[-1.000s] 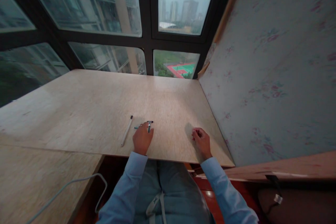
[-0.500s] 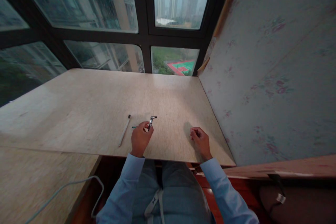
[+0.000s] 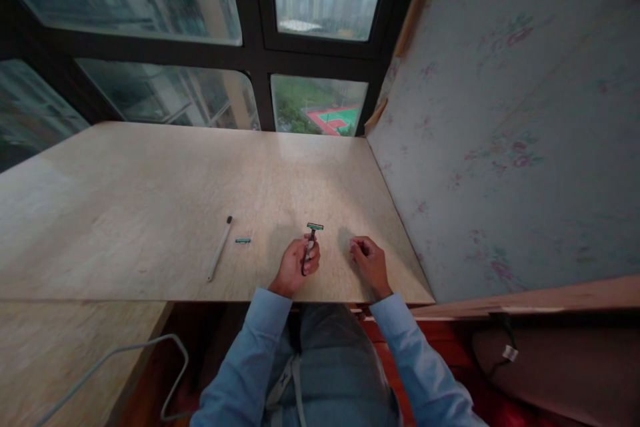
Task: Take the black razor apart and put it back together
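Note:
A razor (image 3: 311,240) with a dark, green-striped head stands up from my left hand (image 3: 293,268), whose fingers are closed round its handle. My right hand (image 3: 371,263) hovers over the table's right part, fingers curled together; what they hold, if anything, is hidden. To the left of the razor lies a small green and dark razor cartridge (image 3: 243,241). Further left a slim white stick with a dark end (image 3: 219,251), resembling a toothbrush, lies at a slant.
The pale tabletop (image 3: 165,180) runs back to dark-framed windows (image 3: 255,93). A flowered wall (image 3: 480,133) borders it on the right. On a lower surface at the front left, a grey cable (image 3: 125,349) loops over the edge.
My left hand has moved right, away from the cartridge, and turned so that the razor's head faces me. My right hand keeps its curled pose. The camera view has shifted slightly.

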A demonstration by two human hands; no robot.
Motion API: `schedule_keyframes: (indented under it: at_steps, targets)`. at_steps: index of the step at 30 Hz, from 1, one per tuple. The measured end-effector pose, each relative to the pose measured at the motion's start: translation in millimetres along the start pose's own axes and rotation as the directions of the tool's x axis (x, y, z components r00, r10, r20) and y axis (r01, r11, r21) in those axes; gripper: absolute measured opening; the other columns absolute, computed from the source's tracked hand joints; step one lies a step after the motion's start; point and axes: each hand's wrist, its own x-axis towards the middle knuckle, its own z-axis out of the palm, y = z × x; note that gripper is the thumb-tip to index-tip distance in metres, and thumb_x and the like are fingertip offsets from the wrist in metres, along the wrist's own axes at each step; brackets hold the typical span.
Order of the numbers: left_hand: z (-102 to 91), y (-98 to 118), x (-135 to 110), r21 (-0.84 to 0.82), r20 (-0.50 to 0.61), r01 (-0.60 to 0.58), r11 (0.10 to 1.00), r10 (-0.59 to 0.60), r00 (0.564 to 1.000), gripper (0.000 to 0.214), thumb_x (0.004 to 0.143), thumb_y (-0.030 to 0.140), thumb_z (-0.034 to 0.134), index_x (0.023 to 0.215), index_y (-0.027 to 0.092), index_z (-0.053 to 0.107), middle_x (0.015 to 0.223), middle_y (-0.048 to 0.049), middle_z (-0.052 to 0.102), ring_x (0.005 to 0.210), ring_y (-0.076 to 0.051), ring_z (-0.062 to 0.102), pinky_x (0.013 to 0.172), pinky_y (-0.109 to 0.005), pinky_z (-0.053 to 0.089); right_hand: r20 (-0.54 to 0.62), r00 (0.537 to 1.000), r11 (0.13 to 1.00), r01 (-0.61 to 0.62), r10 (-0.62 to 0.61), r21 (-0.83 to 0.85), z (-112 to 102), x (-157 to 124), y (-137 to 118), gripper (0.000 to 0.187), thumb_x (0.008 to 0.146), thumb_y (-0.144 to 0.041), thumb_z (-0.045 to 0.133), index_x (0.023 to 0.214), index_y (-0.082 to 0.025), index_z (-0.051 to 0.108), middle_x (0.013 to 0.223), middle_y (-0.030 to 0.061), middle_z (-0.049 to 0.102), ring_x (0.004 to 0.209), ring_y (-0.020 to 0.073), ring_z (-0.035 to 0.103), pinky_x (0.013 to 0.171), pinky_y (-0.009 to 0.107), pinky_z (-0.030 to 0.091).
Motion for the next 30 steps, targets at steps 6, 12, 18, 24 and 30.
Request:
schedule_keyframes:
  at_steps: [6, 12, 18, 24, 30]
  targets:
    - [8.4, -14, 8, -0.092, 0.070, 0.083, 0.992, -0.077, 0.995, 0.035, 0.089, 0.049, 0.051, 0.093, 0.015, 0.057, 0.059, 0.0040, 0.040, 0.045, -0.008, 0.037, 0.043, -0.020, 0.031, 0.009, 0.999, 0.998, 0.037, -0.036, -0.056, 1, -2, 0, 0.023, 0.084, -0.036, 0.054, 0.085, -0.017, 0.066, 0.073, 0.0034, 0.067, 0.065, 0.0170, 0.059, 0.061, 0.026, 0.045]
    - [4.1, -6, 4, -0.171, 0.106, 0.101, 0.980, -0.083, 0.991, 0.021, 0.091, 0.035, 0.052, 0.082, 0.016, 0.054, 0.063, 0.0046, 0.038, 0.041, -0.004, 0.032, 0.037, -0.016, 0.023, 0.022, 0.997, 0.988, 0.082, -0.080, -0.133, 2, -2, 1, 0.024, 0.086, -0.035, 0.052, 0.088, -0.017, 0.068, 0.080, 0.0052, 0.070, 0.070, 0.0182, 0.062, 0.067, 0.028, 0.046]
    - [1.0, -1, 0, -0.186, 0.182, 0.166, 0.968, -0.132, 0.974, 0.030, 0.093, 0.038, 0.045, 0.077, 0.015, 0.055, 0.056, 0.0052, 0.032, 0.037, -0.004, 0.025, 0.034, -0.015, 0.017, 0.018, 0.998, 0.991, 0.056, -0.054, -0.120, 1, -3, 0, 0.024, 0.084, -0.036, 0.055, 0.088, -0.017, 0.068, 0.079, 0.0055, 0.070, 0.071, 0.0189, 0.062, 0.067, 0.028, 0.047]
    - [1.9, -2, 0, -0.134, 0.195, 0.216, 0.967, -0.188, 0.963, 0.030, 0.092, 0.036, 0.046, 0.073, 0.014, 0.056, 0.056, 0.0043, 0.033, 0.038, -0.004, 0.028, 0.035, -0.016, 0.020, 0.016, 0.998, 0.974, -0.066, 0.065, 0.218, 9, -13, -17, 0.025, 0.082, -0.040, 0.061, 0.092, -0.017, 0.065, 0.078, 0.0032, 0.065, 0.068, 0.0160, 0.061, 0.062, 0.027, 0.049]
    - [-2.5, -5, 3, -0.115, 0.151, 0.248, 0.962, -0.230, 0.961, 0.032, 0.091, 0.038, 0.048, 0.070, 0.014, 0.055, 0.052, 0.0059, 0.030, 0.035, -0.004, 0.027, 0.034, -0.016, 0.021, 0.080, 0.996, 0.936, -0.065, 0.040, 0.347, 26, -28, -55, 0.033, 0.082, -0.042, 0.064, 0.107, -0.020, 0.061, 0.085, 0.0034, 0.066, 0.073, 0.0161, 0.063, 0.062, 0.026, 0.050]
